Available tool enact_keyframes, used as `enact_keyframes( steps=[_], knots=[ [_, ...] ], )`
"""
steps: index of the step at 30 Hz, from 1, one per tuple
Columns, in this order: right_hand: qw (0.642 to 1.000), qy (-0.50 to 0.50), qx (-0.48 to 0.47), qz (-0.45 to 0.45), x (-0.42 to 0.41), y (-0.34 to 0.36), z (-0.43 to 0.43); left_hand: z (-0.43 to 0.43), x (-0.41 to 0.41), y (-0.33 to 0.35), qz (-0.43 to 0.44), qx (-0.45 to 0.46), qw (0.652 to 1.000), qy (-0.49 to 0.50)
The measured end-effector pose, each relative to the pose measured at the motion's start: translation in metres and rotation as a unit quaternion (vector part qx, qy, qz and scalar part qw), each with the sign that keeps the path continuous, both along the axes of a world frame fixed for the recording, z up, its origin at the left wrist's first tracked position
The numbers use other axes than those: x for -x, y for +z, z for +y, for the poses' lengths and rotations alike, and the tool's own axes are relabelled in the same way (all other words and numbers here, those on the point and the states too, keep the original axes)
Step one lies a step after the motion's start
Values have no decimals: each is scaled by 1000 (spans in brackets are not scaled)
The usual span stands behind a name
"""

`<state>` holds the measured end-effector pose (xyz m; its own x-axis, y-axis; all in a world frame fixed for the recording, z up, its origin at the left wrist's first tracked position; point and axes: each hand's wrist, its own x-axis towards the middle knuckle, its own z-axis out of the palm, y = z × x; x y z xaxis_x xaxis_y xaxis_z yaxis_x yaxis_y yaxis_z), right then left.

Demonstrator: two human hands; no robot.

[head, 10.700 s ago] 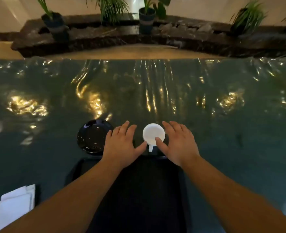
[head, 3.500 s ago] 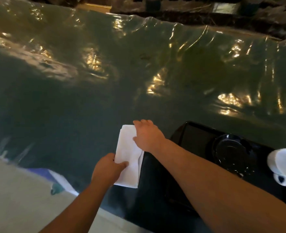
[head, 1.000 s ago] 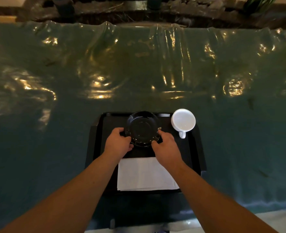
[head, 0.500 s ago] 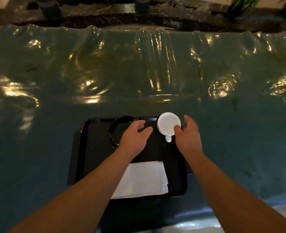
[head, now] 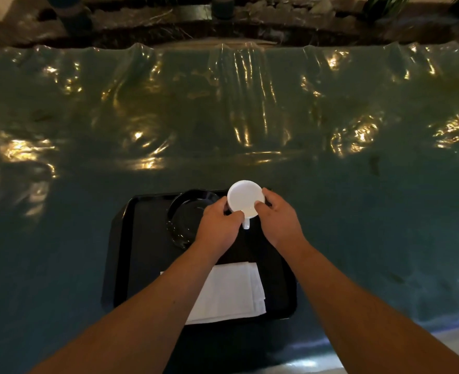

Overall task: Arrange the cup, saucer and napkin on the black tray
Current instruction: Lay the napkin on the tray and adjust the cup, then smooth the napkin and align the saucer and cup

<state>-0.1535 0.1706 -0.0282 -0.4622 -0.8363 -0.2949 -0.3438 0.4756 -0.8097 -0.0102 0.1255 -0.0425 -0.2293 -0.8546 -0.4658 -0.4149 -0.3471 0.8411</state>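
The black tray (head: 131, 255) lies on the table near its front edge. On its far left part sits the black saucer (head: 187, 211), partly covered by my left hand. The white cup (head: 245, 198) is at the tray's far right, handle pointing toward me. My left hand (head: 217, 225) grips the cup's left side and my right hand (head: 277, 220) grips its right side. The folded white napkin (head: 233, 292) lies on the tray's near part, with my left forearm across its left side.
The table (head: 357, 211) wears a dark green cloth under a shiny, wrinkled plastic sheet. A dark stone ledge with plant pots (head: 223, 6) runs behind the far edge. The table's front edge and a light floor (head: 438, 344) show at the bottom right.
Both hands left the saucer, moved right and closed on the cup from either side. The napkin and saucer stay in place on the tray.
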Motion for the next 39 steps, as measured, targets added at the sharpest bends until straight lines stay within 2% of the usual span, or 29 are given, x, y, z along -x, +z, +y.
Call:
enact_keyframes(
  steps=[7,9,11,14,16,20,32,39],
  knots=[
    [999,5,9,30,-2,-1,7,-2,-19,8,-43,14,999,-28],
    [989,16,63,136,-2,1,28,6,-41,16,-114,126,984,-49],
    [957,107,114,243,-7,-4,54,22,-73,19,-173,250,948,-93],
    [915,268,89,286,-19,-19,85,49,-122,8,-226,315,912,-135],
    [901,315,32,296,-28,-29,97,66,-152,-6,-262,300,910,-118],
    [909,302,-16,288,-35,-38,104,83,-184,-24,-303,192,926,-117],
    [922,257,-40,287,-41,-48,93,70,-183,-30,-295,160,938,-89],
    [922,242,-35,301,-40,-50,82,58,-175,-31,-313,174,931,-70]
  ],
)
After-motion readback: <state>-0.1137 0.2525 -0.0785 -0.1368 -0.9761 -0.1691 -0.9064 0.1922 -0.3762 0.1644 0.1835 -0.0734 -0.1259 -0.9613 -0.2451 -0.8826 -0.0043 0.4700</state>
